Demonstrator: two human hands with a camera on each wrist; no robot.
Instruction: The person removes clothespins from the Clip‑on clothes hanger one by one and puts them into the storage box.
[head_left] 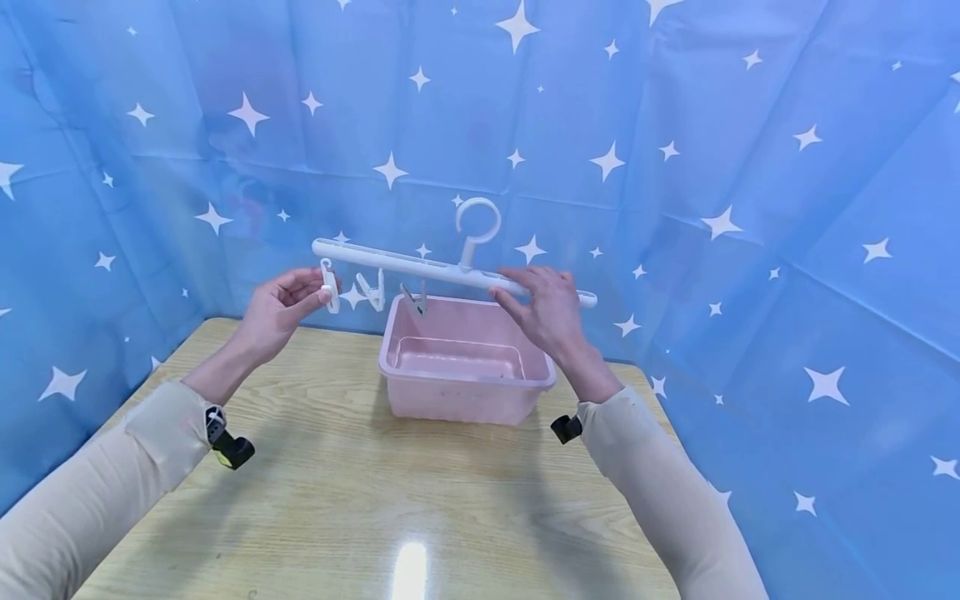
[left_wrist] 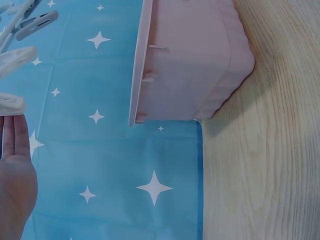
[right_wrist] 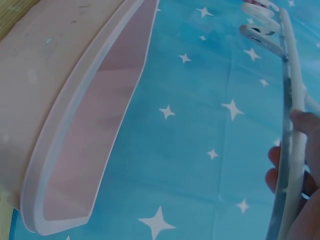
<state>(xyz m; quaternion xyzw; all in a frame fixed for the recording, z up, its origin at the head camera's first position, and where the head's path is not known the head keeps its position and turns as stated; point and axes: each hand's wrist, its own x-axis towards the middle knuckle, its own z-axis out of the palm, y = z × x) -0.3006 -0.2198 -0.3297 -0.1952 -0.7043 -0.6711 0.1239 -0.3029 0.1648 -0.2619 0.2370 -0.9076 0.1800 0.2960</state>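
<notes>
A white hanger bar (head_left: pixel 397 262) with a round hook (head_left: pixel 480 218) is held above the table, tilted down toward its right end. My right hand (head_left: pixel 549 310) grips the bar right of the hook; in the right wrist view its fingers curl round the hanger bar (right_wrist: pixel 296 75). At the left end, my left hand (head_left: pixel 276 307) pinches a white clothespin (head_left: pixel 331 290) hanging by a small hook. A second white clothespin (head_left: pixel 375 292) and a grey one (head_left: pixel 417 300) hang further along the bar. The left wrist view shows fingertips right at the pinched clothespin (left_wrist: pixel 11 104).
Below the bar, a pink plastic bin (head_left: pixel 461 402) stands at the back of the wooden table (head_left: pixel 337 492). A blue curtain (head_left: pixel 600 100) with white stars surrounds the table's back and sides. Black devices (head_left: pixel 235 451) are strapped at both wrists.
</notes>
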